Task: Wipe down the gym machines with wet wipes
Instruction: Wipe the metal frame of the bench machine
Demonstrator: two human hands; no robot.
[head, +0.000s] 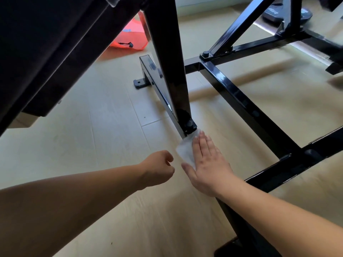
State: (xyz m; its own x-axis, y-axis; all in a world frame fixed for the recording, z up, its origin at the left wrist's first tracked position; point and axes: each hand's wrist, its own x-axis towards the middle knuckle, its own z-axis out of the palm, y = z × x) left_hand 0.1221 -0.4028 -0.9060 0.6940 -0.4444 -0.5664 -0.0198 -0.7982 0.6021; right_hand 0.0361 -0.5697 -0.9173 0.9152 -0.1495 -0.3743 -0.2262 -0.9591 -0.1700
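Note:
A black steel gym machine frame (239,97) spreads across the floor, with an upright post (172,71) bolted to a low base bar (159,86). A white wet wipe (185,149) lies over the near end of that base bar, just below the bolt. My right hand (207,164) presses flat on the wipe with straight fingers. My left hand (159,167) hovers just left of the wipe, fingers curled, holding nothing. A dark padded seat (46,43) fills the upper left.
An orange plastic bag (130,38) lies on the light wooden floor (92,136) behind the post. Weight plates (285,13) sit at the top right. Frame bars cross the floor to the right and near my right forearm.

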